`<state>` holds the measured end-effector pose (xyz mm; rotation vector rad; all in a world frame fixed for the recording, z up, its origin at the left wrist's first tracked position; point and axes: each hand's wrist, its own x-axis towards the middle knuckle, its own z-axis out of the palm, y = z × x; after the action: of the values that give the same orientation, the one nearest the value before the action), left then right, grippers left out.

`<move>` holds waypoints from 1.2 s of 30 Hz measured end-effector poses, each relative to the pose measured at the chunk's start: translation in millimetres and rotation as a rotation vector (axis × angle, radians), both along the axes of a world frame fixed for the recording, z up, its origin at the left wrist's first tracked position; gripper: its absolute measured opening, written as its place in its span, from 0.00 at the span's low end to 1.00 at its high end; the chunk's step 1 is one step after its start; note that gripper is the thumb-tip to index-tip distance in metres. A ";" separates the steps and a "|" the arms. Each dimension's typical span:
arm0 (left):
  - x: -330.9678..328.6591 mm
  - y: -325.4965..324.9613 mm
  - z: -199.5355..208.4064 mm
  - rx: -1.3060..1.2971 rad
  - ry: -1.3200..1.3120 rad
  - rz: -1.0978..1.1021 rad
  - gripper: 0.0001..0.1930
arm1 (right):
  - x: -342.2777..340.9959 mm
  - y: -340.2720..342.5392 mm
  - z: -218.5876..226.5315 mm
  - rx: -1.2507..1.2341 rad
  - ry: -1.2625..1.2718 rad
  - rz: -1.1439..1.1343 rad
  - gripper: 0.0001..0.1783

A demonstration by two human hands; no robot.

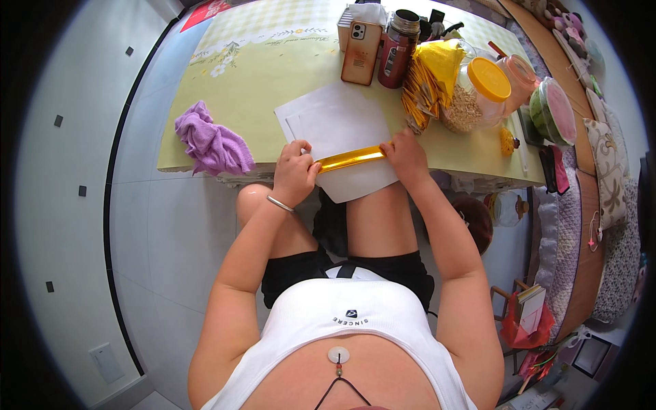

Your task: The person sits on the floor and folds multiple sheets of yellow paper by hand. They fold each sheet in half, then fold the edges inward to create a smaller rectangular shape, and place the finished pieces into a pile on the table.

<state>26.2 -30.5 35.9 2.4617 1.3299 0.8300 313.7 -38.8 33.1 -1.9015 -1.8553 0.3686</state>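
A narrow strip of shiny gold foil paper (352, 159) stretches between my two hands, over white paper sheets (335, 116) at the table's near edge. My left hand (295, 171) pinches its left end, with the fingers curled. At the other end, my right hand (407, 156) grips the strip between thumb and fingers. One lower corner of the white sheets hangs past the table edge above my lap. Just beyond my right hand lies a stack of folded gold foil pieces (422, 96).
A purple cloth (212, 140) lies at the table's left corner. Along the back stand a phone (361, 53), a dark red thermos (398, 51) and a tissue box (345, 31). To the right are a yellow-lidded jar (475, 96) and a cut watermelon (552, 113).
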 end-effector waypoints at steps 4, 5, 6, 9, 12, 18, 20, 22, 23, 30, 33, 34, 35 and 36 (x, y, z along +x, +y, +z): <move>3.4 0.8 2.6 0.014 0.114 0.020 0.09 | -2.9 -0.7 -4.4 0.028 -0.084 0.000 0.17; 4.8 1.0 4.3 0.016 0.145 0.020 0.08 | -2.5 -0.5 -6.3 0.041 -0.095 0.003 0.17; 6.5 1.0 7.8 0.017 0.176 0.022 0.09 | -2.3 0.1 -8.2 0.055 -0.105 0.008 0.17; 13.6 1.8 19.3 -0.065 0.330 0.031 0.17 | -2.6 0.7 -11.5 0.074 -0.124 0.015 0.17; 22.5 5.4 21.9 0.316 0.430 -0.179 0.25 | -3.3 0.5 -11.4 0.097 -0.139 0.020 0.16; 27.4 5.8 15.2 0.263 0.634 -0.388 0.32 | -10.2 -0.4 -5.5 0.176 -0.230 -0.007 0.17; 28.4 6.8 18.1 0.245 0.674 -0.398 0.33 | -12.3 -2.7 -7.5 0.345 -0.360 0.120 0.21; 27.0 6.6 17.6 0.228 0.705 -0.403 0.34 | -17.5 -9.9 -13.9 0.549 -0.487 0.362 0.29; 27.1 7.1 17.1 0.197 0.682 -0.402 0.35 | -20.1 -16.9 -17.0 0.453 -0.404 0.401 0.32; -4.9 -7.8 6.2 0.145 0.747 -0.273 0.37 | 9.9 -27.9 -10.2 0.099 -0.351 0.422 0.39; -17.9 -16.8 -11.9 0.220 0.742 -0.212 0.35 | 19.0 -25.8 -12.3 0.075 -0.397 0.427 0.38; -18.3 -20.0 -13.5 0.238 0.728 -0.200 0.34 | 17.6 -25.5 -13.4 0.078 -0.421 0.421 0.38; -18.8 -22.2 -15.1 0.255 0.715 -0.187 0.32 | 16.9 -25.5 -14.3 0.081 -0.444 0.416 0.37; -14.4 -23.8 -6.2 0.256 0.661 -0.175 0.30 | 16.4 -23.8 -15.8 0.099 -0.447 0.414 0.37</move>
<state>11.8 -54.3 29.7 3.1647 1.2020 0.1374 330.1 -62.6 17.3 -1.6159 -2.5164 -0.0326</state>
